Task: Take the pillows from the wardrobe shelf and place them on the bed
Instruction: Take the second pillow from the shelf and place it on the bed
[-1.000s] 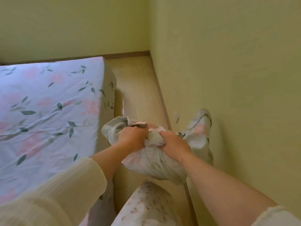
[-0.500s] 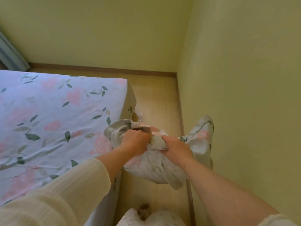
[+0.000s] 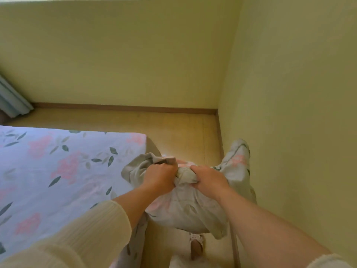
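Pillow (image 3: pixel 185 207) in a pale floral case hung in mid-air between both hands, over the strip of floor beside the bed. Each grip was fully closed on bunched fabric at the pillow's top edge: the left hand (image 3: pixel 159 176) clenched a gathered fold on the bed side, the right hand (image 3: pixel 209 179) clenched the fold just beside it, knuckles nearly touching. From the two fists the pillow sagged downward, one corner rising to the right close against the right-hand wall (image 3: pixel 299 113), the lower edge drooping above a slippered foot (image 3: pixel 197 243) on the floor.

Left of the hands lay the bed (image 3: pixel 58 171), its sheet printed with pink flowers and green leaves; the bed's near corner sat right beside the left fist, and the surface showed flat and uncovered across what was in view. A cream ribbed sleeve (image 3: pixel 81 238) covered the left forearm over the bed's edge.

Wooden floor (image 3: pixel 183 130) ran as a narrow lane between the bed's side and the wall, then widened past the foot of the bed to the far wall, edged by a brown skirting board (image 3: pixel 125 108). A pale blue curtain (image 3: pixel 11 101) hung at the far left.
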### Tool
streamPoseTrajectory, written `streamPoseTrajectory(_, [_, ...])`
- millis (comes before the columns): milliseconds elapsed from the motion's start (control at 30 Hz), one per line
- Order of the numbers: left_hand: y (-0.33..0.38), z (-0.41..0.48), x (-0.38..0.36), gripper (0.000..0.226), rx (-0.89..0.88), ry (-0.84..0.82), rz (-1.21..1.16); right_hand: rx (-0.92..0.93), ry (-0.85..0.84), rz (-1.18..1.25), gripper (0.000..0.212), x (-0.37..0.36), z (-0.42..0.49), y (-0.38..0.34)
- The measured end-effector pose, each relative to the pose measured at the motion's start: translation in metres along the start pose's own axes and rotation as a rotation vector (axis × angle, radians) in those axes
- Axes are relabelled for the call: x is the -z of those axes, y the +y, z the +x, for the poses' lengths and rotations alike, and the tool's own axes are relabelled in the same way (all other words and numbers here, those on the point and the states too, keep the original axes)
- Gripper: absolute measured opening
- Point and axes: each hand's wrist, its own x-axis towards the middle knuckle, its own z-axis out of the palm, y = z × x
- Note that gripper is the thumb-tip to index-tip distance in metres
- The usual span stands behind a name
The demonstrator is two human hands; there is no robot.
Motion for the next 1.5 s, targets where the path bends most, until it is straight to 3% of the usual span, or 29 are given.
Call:
streamPoseTrajectory(167, [-0.022,0.111,0.032,0.04,0.028,-0.012,-0.003,0.021,-0.008,0.003,0.026,0.057,0.103,0.031])
streamPoseTrajectory(367, [-0.065,0.217,0.052,0.024,0.073,0.006,-0.064,0.034,-0.007,-0.015,0.024,0.099,0.216,0.047])
streamPoseTrajectory(600, [-0.155,0.359,0.076,0.027,0.083,0.055,-0.09,0.012,0.004,-0.026,0.026,0.14,0.383,0.041])
streamPoseTrajectory(967, [-0.324,0.492,0.116,0.029,0.24,0.063,-0.154,0.12,-0.073,-0.087,0.024,0.197,0.601,-0.037])
streamPoseTrajectory(1200, [-0.43,0.524,0.125,0.028,0.475,0.126,-0.199,0.361,-0.083,-0.134,0.025,0.207,0.722,-0.108])
streamPoseTrajectory(1500, [-0.576,0.578,0.127,0.027,0.823,0.028,-0.192,0.665,-0.227,-0.203,0.029,0.188,0.899,-0.207])
